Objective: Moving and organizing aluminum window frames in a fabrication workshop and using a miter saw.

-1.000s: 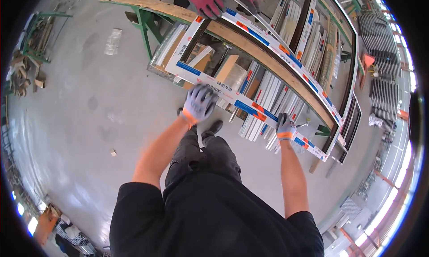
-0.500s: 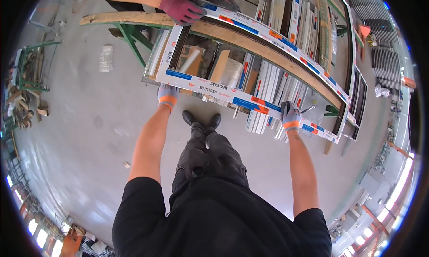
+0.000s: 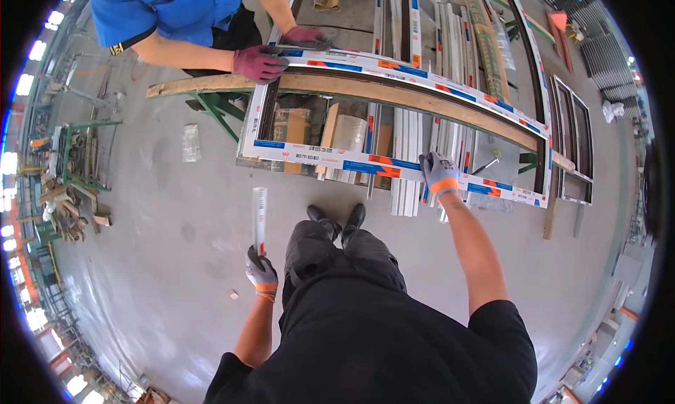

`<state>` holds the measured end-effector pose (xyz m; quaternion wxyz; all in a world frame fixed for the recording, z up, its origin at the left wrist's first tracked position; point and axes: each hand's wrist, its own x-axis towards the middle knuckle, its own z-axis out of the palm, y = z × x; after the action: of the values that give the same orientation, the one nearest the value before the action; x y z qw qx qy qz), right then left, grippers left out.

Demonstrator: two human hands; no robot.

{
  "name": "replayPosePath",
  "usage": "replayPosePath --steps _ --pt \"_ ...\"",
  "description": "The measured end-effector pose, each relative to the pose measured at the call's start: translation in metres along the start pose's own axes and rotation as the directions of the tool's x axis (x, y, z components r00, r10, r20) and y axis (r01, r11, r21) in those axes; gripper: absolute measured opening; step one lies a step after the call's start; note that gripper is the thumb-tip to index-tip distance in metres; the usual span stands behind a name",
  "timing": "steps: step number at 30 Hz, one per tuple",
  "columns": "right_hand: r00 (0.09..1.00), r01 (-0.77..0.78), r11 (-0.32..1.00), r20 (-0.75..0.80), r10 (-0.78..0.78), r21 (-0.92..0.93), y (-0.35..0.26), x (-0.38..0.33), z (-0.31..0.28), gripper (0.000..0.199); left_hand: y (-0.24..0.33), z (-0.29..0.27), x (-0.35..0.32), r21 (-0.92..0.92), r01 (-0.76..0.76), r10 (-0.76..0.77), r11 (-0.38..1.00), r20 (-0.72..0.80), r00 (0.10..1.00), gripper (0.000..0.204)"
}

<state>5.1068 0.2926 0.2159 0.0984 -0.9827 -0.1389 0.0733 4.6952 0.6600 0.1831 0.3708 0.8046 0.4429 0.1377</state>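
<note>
A large window frame [image 3: 330,157], wrapped in white film with blue and orange patches, lies across a wooden beam [image 3: 394,93] on green supports. My right hand [image 3: 440,172], in a grey and orange glove, is closed round its near rail, right of the middle. Well apart from the frame, my left hand [image 3: 261,272], gloved alike, grips the lower end of a short white profile strip [image 3: 259,218], which points away from me above the floor. Across the frame, a co-worker's dark red gloved hands [image 3: 261,64] rest at its far left corner.
Several white profiles [image 3: 406,186] lie beneath the frame, beside a cardboard box [image 3: 292,126]. A hammer [image 3: 487,161] lies near my right hand. Smaller dark frames [image 3: 571,133] stand at the right. Scrap wood [image 3: 70,207] is heaped at the left.
My left hand has left the frame's near left corner and come back toward me, now with the profile strip in it. My right hand stays on the rail. The co-worker shows more in view.
</note>
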Motion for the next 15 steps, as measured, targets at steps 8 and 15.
replayPosePath --steps 8,15 --pt "0.993 -0.005 0.936 -0.105 0.045 0.352 -0.001 -0.003 0.015 0.024 0.164 0.072 0.06 -0.127 -0.462 0.478 0.878 0.309 0.822 0.028" --pt "0.993 0.034 0.368 -0.074 0.095 0.929 -0.219 -0.03 0.023 0.029 0.201 0.123 0.117 -0.359 -0.381 0.522 0.852 0.531 0.667 0.031"
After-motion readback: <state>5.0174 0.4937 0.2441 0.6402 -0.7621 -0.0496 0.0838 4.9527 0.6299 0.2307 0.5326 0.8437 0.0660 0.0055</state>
